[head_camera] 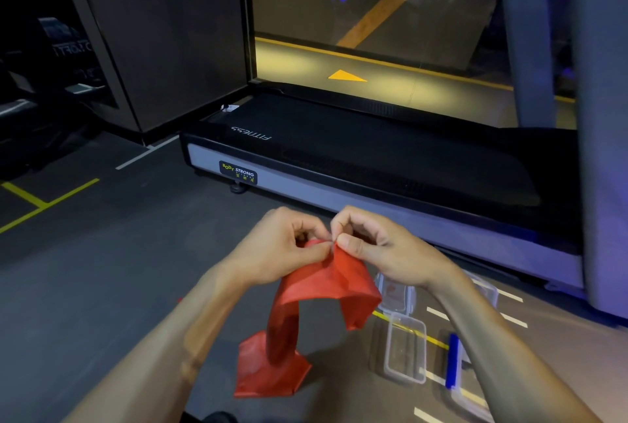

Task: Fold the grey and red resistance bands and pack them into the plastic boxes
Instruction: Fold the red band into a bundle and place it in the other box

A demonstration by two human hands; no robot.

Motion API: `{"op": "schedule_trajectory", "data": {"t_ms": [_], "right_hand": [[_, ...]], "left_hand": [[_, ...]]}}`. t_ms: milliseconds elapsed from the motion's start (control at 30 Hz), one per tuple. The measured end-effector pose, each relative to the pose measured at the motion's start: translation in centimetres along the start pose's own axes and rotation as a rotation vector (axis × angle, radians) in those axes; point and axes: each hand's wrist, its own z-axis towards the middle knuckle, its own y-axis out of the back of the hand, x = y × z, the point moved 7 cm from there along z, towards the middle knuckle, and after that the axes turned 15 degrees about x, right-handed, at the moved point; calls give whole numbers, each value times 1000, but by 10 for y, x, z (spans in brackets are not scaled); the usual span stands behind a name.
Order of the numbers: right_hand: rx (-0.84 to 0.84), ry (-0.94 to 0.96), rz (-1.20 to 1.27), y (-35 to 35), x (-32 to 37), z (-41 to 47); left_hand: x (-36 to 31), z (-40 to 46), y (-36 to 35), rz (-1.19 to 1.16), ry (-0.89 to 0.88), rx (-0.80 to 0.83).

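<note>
1. I'm looking at a dim picture, darkest toward ten o'clock.
2. A warm yellow patch glows on the floor (339,66) at twelve o'clock.
3. Violet-blue light tints the treadmill (373,164) frame toward three o'clock.
4. Straight lines bow at the edges, a wide-lens effect.
5. The centre is fairly sharp; the corners go soft.

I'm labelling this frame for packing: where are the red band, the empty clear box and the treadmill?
red resistance band (326,283): head view, draped upper fold.
clear plastic box (406,351): head view, its bare bottom.
treadmill (373,147): head view, black running belt.
</note>
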Motion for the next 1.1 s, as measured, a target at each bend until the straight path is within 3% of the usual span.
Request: {"op": "schedule_trajectory", "data": {"t_ms": [133,300,567,800,1100], "right_hand": [[-77,4,-92,10,6,-5],[-126,18,-145,25,15,-15],[-170,-43,-302,36,11,-26],[-196,-68,-290,39,7,-30],[-202,-53,-258,39,6,-33]], "left_hand": [[6,1,2,-65,23,-4],[18,-1,-7,-204,90,196],[27,-1,3,-191,135,141],[22,1,-4,-263,86,191],[21,4,1,-259,89,128]]}}
